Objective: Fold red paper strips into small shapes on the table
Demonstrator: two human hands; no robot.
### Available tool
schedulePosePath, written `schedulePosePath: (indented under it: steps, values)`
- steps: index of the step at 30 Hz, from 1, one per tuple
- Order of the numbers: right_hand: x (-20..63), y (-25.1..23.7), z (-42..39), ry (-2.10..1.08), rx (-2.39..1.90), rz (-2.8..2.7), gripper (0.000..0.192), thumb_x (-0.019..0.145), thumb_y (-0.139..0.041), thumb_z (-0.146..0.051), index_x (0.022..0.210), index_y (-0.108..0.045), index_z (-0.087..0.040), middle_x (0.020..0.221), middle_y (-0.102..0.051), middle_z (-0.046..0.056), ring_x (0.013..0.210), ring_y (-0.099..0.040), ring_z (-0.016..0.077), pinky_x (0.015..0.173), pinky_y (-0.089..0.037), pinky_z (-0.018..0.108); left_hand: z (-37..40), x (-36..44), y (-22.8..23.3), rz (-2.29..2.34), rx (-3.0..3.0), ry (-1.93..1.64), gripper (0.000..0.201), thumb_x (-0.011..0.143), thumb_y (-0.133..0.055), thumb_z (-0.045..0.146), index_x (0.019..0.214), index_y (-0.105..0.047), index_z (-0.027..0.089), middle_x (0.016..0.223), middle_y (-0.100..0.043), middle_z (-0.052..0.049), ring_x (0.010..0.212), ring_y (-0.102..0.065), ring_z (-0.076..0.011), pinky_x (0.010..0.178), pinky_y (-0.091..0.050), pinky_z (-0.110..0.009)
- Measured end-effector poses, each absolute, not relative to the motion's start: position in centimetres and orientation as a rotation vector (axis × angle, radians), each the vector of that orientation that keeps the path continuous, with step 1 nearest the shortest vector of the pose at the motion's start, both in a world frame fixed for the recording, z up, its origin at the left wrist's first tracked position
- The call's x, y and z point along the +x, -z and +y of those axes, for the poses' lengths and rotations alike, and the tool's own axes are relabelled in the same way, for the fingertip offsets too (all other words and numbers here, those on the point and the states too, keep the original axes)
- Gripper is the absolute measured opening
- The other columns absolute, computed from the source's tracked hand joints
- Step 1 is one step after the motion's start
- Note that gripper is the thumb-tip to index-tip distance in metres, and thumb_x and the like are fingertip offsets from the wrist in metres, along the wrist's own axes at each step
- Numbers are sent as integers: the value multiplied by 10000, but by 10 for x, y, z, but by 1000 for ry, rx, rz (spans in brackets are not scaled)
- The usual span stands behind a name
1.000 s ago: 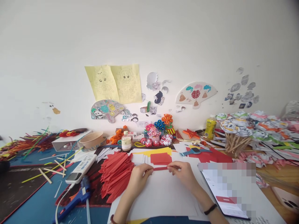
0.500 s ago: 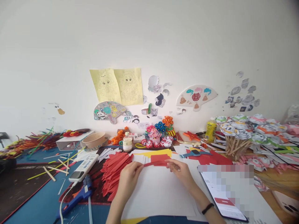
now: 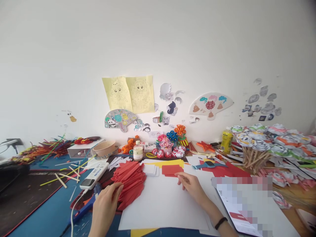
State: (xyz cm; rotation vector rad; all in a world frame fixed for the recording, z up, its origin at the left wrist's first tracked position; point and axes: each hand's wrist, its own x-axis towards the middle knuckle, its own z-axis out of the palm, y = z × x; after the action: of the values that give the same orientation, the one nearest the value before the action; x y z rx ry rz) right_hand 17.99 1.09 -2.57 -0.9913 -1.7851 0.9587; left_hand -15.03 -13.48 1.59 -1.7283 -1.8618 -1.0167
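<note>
Left hand (image 3: 106, 202), lower left of frame: fingers drawn in against the thumb, tips seen at the left edge of the red strip pile (image 3: 132, 182), left of centre; whether a strip is pinched cannot be told. Right hand (image 3: 191, 187), right of centre: thumb and forefinger brought close at the lower right corner of the red paper stack (image 3: 169, 170), mid-frame; grip on a sheet cannot be made out. White sheet (image 3: 164, 207) laid at lower centre.

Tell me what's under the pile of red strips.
The red strips lie partly over the dark red mat at left and the white sheet at right. What their middle covers can't be seen.
</note>
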Motion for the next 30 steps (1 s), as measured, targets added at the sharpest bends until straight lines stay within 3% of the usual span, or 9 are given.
schedulePosePath:
  steps: [5,9,12,16,19,24,30]
  values:
    - [169,22,4,-1069,-907,-1752,454,846,-513,-527,997,-671,-129,689,-653,61,562,-567,155,534,-457,267,-138,-131,-19,-1813,-1894,1232,246,902,-472,402,894,-628,211,831,-706,-28,711,-658,-175,638,-510,-235]
    - [152,16,-10,-1560,-608,-1679,565,874,-411,-602,1048,-632,-112,729,-656,87,542,-592,155,503,-452,269,-135,-94,-19,-1609,-2119,1231,147,909,-494,280,901,-626,215,812,-683,-35,733,-635,-167,683,-490,-240]
    - [147,10,-19,-1726,-518,-1588,540,890,-415,-582,1041,-628,-110,706,-645,77,546,-587,140,526,-444,260,-132,-68,-18,-1477,-2242,1096,146,919,-474,194,921,-619,211,770,-669,-39,686,-606,-157,659,-465,-249]
    - [151,5,-21,-1713,-526,-1536,396,853,-567,-487,955,-665,-116,686,-604,35,561,-562,119,556,-439,250,-126,-51,-16,-1318,-2314,935,186,926,-444,157,992,-610,208,795,-679,-47,644,-576,-155,601,-428,-261]
    - [153,7,-17,-1630,-556,-1555,343,803,-651,-441,913,-678,-118,640,-594,21,566,-564,128,564,-446,254,-122,-48,-12,-1359,-2253,1019,161,922,-465,177,938,-621,209,746,-665,-32,630,-572,-155,589,-414,-259]
    - [153,13,-12,-1521,-582,-1597,318,770,-685,-424,892,-681,-131,666,-621,33,569,-570,138,562,-459,266,-119,-49,-5,-1638,-2191,1195,150,905,-518,255,816,-634,222,752,-677,-11,682,-605,-161,663,-439,-266]
    - [153,10,-14,-1412,-634,-1644,301,769,-681,-413,868,-700,-130,718,-654,61,607,-579,149,596,-473,275,-123,-45,-5,-1854,-2273,1226,147,875,-563,336,818,-644,227,783,-695,7,646,-611,-146,687,-440,-270]
